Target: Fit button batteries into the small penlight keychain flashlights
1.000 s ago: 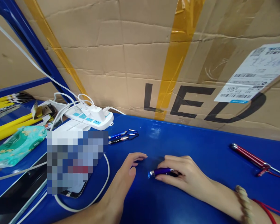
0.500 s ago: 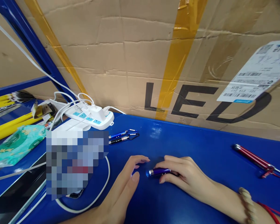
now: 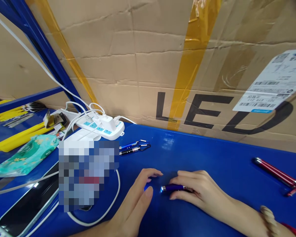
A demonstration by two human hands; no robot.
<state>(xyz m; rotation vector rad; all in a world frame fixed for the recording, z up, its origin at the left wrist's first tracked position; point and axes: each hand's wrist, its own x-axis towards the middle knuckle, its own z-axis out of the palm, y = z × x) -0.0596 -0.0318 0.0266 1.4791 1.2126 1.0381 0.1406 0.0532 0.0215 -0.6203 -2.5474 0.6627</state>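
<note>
My right hand [image 3: 199, 187] holds a small blue-purple flashlight [image 3: 174, 188] between thumb and fingers. Its silver tip glows white-blue and points left, low over the blue tabletop [image 3: 187, 214]. Facing that tip, my left hand [image 3: 141, 194] is open, fingers curved and thumb apart, with nothing in it. A faint blue glow falls in the gap of its palm. Behind the hands lie a blue penlight [image 3: 129, 145] and a black penlight [image 3: 130, 151], each with a small carabiner clip. A red metallic pen-shaped tool [image 3: 277, 171] rests at the right.
A large cardboard box [image 3: 138, 72] walls off the back. At left are a white power strip [image 3: 113, 132] with plugs and cables, a phone [image 3: 27, 210], a pixelated patch over the table, a green packet [image 3: 27, 156] and yellow rods [image 3: 18, 138]. A white cable [image 3: 114, 200] loops near my left hand.
The whole view has shifted a little, so everything sits slightly further right and lower. My hands keep nearly the same pose, with the lit flashlight still in my right hand.
</note>
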